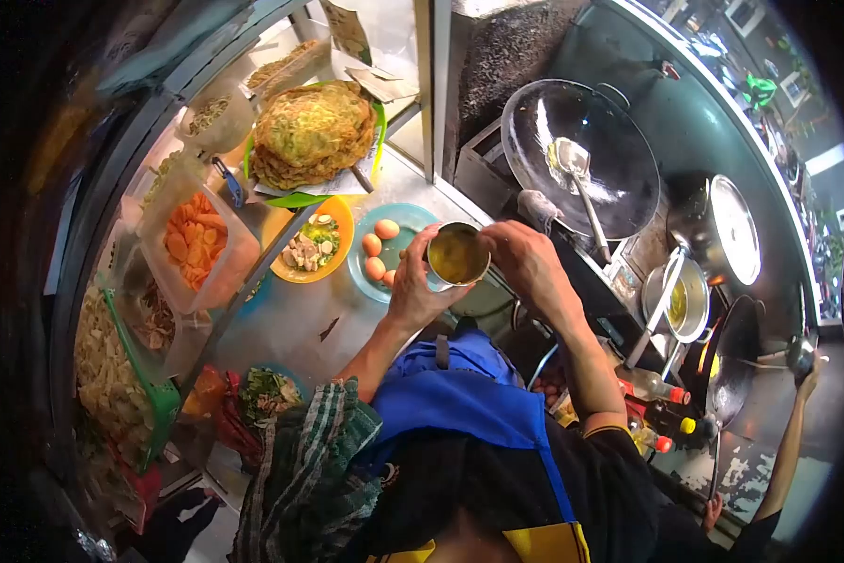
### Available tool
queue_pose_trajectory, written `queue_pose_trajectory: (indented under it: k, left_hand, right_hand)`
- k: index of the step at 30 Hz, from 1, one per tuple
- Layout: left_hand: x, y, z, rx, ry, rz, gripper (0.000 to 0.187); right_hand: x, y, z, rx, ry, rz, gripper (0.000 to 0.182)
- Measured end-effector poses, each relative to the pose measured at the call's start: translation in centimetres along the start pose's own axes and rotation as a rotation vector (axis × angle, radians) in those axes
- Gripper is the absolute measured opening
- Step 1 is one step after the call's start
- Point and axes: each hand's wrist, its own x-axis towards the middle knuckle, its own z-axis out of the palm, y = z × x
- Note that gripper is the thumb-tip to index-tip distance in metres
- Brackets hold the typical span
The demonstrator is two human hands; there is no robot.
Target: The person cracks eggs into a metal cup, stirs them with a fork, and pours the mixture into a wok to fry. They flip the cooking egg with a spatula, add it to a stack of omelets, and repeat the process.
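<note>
Here: metal cup (457,229), seemingly light, stiff, spillable; wall grip best; left hand (414,289) grasping it; right hand (527,263) alongside, grip unclear.

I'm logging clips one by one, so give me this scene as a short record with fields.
Left hand: holds metal cup, yellowish contents
Right hand: fingers at the cup's rim; contact unclear
Ahead: blue plate with eggs; orange bowl of chopped food
Left side: browned stack on green plate; tub of orange slices
Right side: wok with ladle resting in it
Other person: hand at far right, on a utensil
</note>
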Motion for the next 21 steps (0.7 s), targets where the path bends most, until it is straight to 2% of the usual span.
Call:
queue_pose_trajectory:
  k: [2, 3, 4, 5, 7, 9, 11, 13, 15, 17, 19, 20, 21]
  left_hand:
    - [-0.2, -0.8, 0.7, 0.037, 0.032, 0.066, 0.100]
    - [-0.2, -0.4, 0.7, 0.047, 0.007, 0.018, 0.099]
    - [-0.2, -0.6, 0.8, 0.048, 0.017, 0.029, 0.099]
    - [-0.2, -0.8, 0.8, 0.050, 0.028, 0.041, 0.099]
    - [-0.1, -0.9, 0.7, 0.060, 0.046, 0.028, 0.099]
    - [0.2, -0.9, 0.6, 0.067, 0.058, 0.023, 0.099]
    - [0.4, -0.8, 0.7, -0.077, 0.010, -0.029, 0.100]
    - [0.6, 0.1, 1.4, -0.108, 0.051, -0.031, 0.097]
    - [0.2, 1.1, 1.5, 0.076, 0.060, 0.123, 0.089]
    - [-0.5, 1.5, 1.7, 0.162, -0.100, 0.181, 0.078]
    - [-1.0, 1.9, 1.7, 0.142, -0.148, 0.148, 0.070]
    - [-1.3, 2.0, 1.7, 0.126, -0.155, 0.154, 0.070]
    - [-1.5, 2.1, 1.3, 0.078, -0.145, 0.109, 0.064]
  right_hand:
    - [-0.7, -0.6, 0.2, 0.049, -0.043, -0.004, 0.013]
    - [-1.0, -0.8, 0.4, 0.098, -0.080, 0.007, 0.013]
    - [-1.3, -0.2, 0.8, 0.082, -0.009, -0.078, 0.012]
    - [-1.7, -0.3, 0.6, 0.089, -0.018, -0.088, 0.012]
    - [-2.5, -1.8, -0.8, -0.031, 0.150, -0.044, 0.014]
    - [-3.4, -1.4, -1.5, -0.041, 0.130, -0.098, 0.013]
    - [-4.1, -0.3, -1.0, -0.070, -0.032, -0.099, 0.015]
    - [-4.0, -0.3, -0.5, -0.117, -0.003, -0.104, 0.016]
    - [-4.1, -1.1, 0.6, -0.020, 0.133, -0.058, 0.019]
    - [-3.9, -1.8, 1.3, 0.043, 0.135, -0.021, 0.020]
    - [-3.5, -2.7, 0.5, 0.267, -0.092, 0.095, 0.024]
    - [-3.7, -2.2, 0.3, 0.408, -0.155, 0.161, 0.028]
    - [-3.7, -1.0, 0.0, 0.392, -0.139, 0.177, 0.028]
